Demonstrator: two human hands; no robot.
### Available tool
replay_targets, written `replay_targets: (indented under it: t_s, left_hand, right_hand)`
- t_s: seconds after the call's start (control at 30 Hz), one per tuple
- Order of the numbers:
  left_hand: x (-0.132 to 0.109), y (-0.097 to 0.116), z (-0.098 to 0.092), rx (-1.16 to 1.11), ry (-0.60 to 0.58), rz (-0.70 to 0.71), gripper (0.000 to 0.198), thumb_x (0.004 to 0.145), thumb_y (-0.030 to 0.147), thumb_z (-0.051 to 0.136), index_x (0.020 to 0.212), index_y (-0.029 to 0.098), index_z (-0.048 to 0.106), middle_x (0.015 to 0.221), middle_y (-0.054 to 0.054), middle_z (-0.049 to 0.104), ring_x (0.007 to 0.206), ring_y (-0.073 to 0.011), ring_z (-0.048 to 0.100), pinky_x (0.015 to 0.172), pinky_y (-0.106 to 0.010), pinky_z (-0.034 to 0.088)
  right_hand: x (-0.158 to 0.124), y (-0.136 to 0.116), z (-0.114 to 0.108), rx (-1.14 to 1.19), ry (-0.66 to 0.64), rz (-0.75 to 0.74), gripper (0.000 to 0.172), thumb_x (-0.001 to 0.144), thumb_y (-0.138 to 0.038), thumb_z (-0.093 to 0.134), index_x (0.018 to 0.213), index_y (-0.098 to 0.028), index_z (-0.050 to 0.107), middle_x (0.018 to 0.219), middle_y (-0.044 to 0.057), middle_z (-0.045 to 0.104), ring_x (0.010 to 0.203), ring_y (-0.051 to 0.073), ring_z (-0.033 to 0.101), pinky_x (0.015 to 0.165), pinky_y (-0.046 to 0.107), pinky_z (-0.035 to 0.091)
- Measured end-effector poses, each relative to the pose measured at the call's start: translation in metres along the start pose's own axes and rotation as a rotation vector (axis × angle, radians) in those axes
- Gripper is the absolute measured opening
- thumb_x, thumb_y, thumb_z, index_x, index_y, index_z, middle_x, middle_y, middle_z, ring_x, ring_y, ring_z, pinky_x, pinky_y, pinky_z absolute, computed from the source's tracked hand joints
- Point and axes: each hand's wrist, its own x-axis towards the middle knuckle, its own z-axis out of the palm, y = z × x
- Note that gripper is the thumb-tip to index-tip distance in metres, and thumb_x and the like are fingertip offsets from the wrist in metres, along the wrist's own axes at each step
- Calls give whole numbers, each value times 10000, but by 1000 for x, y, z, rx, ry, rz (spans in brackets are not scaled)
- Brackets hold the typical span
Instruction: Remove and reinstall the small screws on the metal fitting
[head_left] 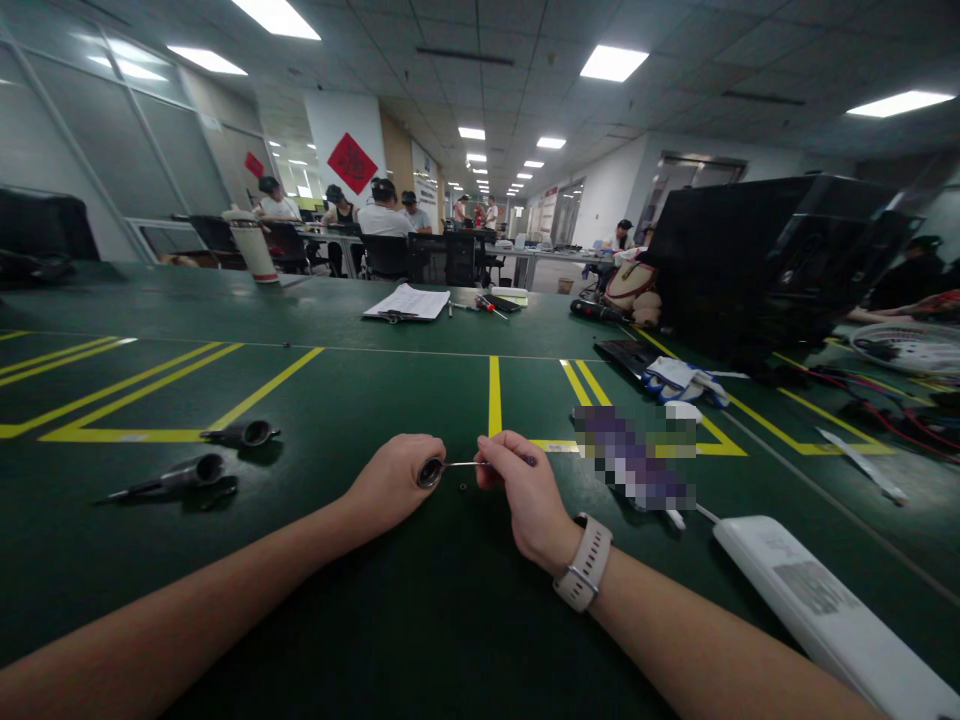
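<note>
My left hand (397, 480) is closed around a dark cylindrical part (429, 473), its round hollow end facing right. My right hand (525, 490), with a pale watch strap at the wrist, pinches a slim screwdriver-like tool (466, 463) with a thin metal shaft and a purplish handle end. The shaft reaches to the open end of the cylindrical part; whether its tip is inside I cannot tell. Below the shaft a tiny dark ring (463, 487) lies on the green table (360, 630). Left of my left hand lie two dark tapered housings (251, 434) and a small dark piece (225, 490).
A blurred-out purple object (634, 460) and a white power strip (817, 610) lie to the right. Farther back are gloves (686, 382), a clipboard with paper (406, 302), a red screwdriver (487, 305), a cup (255, 250) and a large black box (735, 260). People sit beyond.
</note>
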Motion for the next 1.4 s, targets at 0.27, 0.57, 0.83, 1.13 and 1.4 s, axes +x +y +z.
replay_targets:
  t_s: [0.27, 0.57, 0.83, 1.13, 1.4]
  left_hand:
    - [-3, 8, -3, 116, -32, 63, 120, 766, 121, 457, 717, 174, 553, 716, -28, 599, 675, -175, 531, 655, -311, 390]
    - [-2, 7, -4, 109, -45, 49, 112, 764, 126, 454, 730, 171, 552, 727, -28, 599, 696, -182, 540, 671, -318, 396]
    - [-3, 6, -4, 66, -52, 3, 83, 766, 157, 481, 739, 176, 558, 755, -30, 607, 720, -186, 540, 685, -326, 407]
    - [-2, 6, -4, 50, -26, -25, 93, 791, 197, 480, 728, 180, 545, 738, -24, 596, 712, -187, 544, 666, -322, 408]
    - [-2, 6, -3, 15, 6, 30, 136, 814, 259, 476, 720, 179, 535, 703, -13, 575, 675, -171, 533, 625, -292, 393]
  right_hand:
    - [4, 0, -4, 49, 4, 74, 211, 732, -298, 601, 568, -168, 577, 491, -40, 490, 488, 100, 445, 531, 249, 349]
    - [7, 0, -4, 32, 105, 36, 208, 698, -252, 595, 513, -170, 547, 446, -53, 451, 436, 87, 405, 472, 243, 307]
    - [7, 0, -8, 13, 165, 0, 228, 697, -238, 581, 487, -186, 509, 470, -50, 435, 451, 92, 398, 470, 244, 316]
    - [6, -3, -6, -48, 205, 2, 242, 688, -240, 580, 474, -194, 475, 450, -59, 401, 439, 93, 362, 459, 246, 292]
    - [7, 2, -6, -92, 193, -30, 233, 699, -229, 565, 485, -192, 483, 449, -62, 395, 448, 96, 363, 464, 246, 276]
